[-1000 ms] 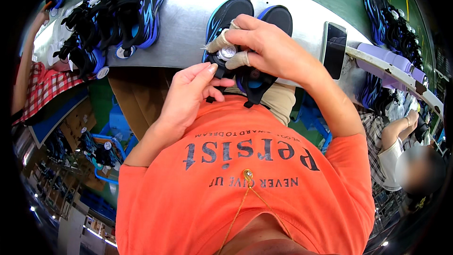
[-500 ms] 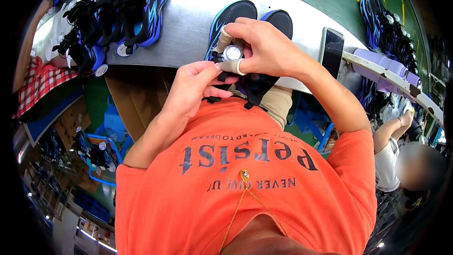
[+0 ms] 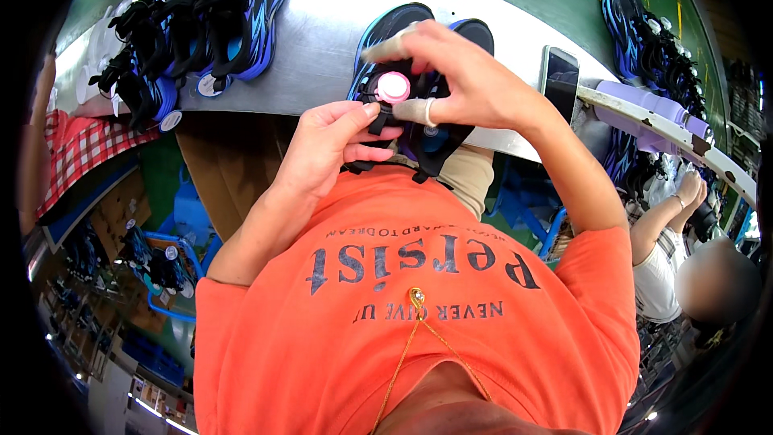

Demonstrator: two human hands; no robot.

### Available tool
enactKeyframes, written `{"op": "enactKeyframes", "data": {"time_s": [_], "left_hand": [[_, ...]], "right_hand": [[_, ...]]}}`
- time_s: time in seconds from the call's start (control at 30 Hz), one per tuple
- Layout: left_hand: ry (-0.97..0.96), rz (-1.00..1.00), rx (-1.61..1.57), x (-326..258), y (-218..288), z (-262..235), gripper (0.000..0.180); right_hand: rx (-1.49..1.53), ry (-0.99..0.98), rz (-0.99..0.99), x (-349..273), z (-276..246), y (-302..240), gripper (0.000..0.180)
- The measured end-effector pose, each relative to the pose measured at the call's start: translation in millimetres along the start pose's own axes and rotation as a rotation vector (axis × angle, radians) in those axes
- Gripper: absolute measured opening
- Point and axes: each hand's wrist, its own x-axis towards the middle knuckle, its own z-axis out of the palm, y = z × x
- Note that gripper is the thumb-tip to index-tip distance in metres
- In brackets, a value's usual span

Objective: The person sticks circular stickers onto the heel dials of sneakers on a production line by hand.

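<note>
A pair of black-and-blue sports shoes lies in front of me at the table's near edge, toes pointing away: a left shoe point(image 3: 400, 19) and a right shoe point(image 3: 477, 34). On the left shoe sits a round white dial point(image 3: 393, 87) with a pink rim. My left hand point(image 3: 330, 141) pinches a black strap point(image 3: 382, 118) just below that dial. Around the dial, my right hand point(image 3: 463, 80) is open, thumb and forefinger spread apart, both in pale finger covers. Its thumb lies close to the strap; whether it touches is unclear.
Several similar shoes point(image 3: 245, 20) stand at the table's point(image 3: 314, 48) left, beside a red checked cloth point(image 3: 76, 145). A phone point(image 3: 560, 76) lies to the right, near a pale rail point(image 3: 644, 117) and purple holders point(image 3: 636, 105). Another person point(image 3: 660, 274) works at the far right.
My right forefinger and thumb have spread apart, away from the dial. The dial, silvery-white before, now shows a pink rim. My left hand keeps its pinch.
</note>
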Motion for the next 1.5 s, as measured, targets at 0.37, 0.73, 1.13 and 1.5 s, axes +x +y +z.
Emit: {"op": "enactKeyframes", "data": {"time_s": [0.37,0.73,1.13,1.5], "left_hand": [[-0.032,-0.003,0.03,-2,-3,-6,0.029],[-0.126,0.682,1.048,-21,-10,-2,0.025],[-0.141,0.733,1.563,25,9,27,0.016],[0.311,1.057,1.498,166,173,9,0.027]], "right_hand": [[-0.278,0.21,-0.13,-13,15,-10,0.037],[-0.473,0.246,0.003,38,-37,-5,0.047],[-0.739,0.729,0.274,228,-103,78,0.036],[-0.874,0.635,0.49,53,-174,119,0.034]]}}
